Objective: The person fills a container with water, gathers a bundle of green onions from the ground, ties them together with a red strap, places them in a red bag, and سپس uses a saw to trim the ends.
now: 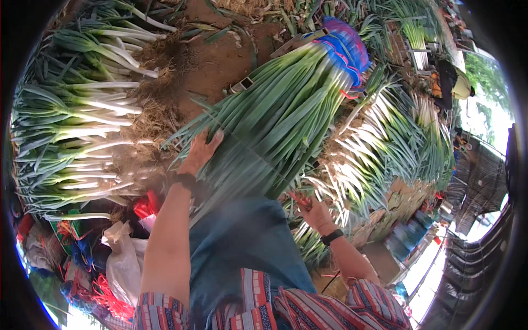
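A large bundle of green onions (pixel 275 110) lies slantwise in front of me. Its long green leaves point toward my lap, and a blue net bag (pixel 345 49) with red edging wraps its far end. My left hand (pixel 201 153) rests against the leaves on the bundle's left side, thumb and fingers apart. Across the leaves runs a thin, faint line, perhaps a string. My right hand (pixel 314 214) is closed, to the right of the leaf tips near my knee. Something small and red sticks out of its fingers; its kind is too unclear to tell.
Rows of loose green onions (pixel 99 104) with roots lie on the soil at left, and more onions (pixel 368 148) lie at right. A white sack (pixel 124 258) and red strings (pixel 110 297) sit at lower left. Another person (pixel 451 82) bends over at far right.
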`<state>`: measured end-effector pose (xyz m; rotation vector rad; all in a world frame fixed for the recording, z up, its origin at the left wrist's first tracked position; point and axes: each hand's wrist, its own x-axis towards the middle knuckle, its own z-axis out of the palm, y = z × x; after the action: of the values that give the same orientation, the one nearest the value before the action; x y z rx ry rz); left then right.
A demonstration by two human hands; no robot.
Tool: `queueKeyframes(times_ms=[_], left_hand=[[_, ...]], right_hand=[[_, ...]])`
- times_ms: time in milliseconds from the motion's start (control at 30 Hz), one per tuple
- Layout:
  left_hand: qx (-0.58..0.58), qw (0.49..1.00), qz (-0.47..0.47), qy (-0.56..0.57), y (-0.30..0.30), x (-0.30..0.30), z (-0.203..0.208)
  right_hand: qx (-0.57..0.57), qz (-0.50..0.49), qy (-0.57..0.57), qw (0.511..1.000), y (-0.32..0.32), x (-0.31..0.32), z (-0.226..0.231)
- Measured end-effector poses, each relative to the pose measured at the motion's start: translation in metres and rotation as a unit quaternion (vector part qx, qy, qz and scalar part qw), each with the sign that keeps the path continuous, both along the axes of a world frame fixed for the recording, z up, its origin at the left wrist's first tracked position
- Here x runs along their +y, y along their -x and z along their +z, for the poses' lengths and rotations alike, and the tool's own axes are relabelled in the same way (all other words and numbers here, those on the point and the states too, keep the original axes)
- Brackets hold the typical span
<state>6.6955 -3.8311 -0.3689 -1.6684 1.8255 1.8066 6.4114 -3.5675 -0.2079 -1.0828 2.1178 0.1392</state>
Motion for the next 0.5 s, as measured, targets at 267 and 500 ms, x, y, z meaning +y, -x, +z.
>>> queueKeyframes(times_ms=[267, 500], left_hand=[[-0.017, 1.000, -0.017, 0.010, 0.022, 0.009, 0.042], [-0.044, 0.999, -0.022, 0.001, 0.019, 0.005, 0.033]], right_hand=[[-0.006, 0.023, -0.010, 1.000, 0.012, 0.001, -0.008], [0.009, 0.023, -0.016, 1.000, 0.005, -0.016, -0.011]])
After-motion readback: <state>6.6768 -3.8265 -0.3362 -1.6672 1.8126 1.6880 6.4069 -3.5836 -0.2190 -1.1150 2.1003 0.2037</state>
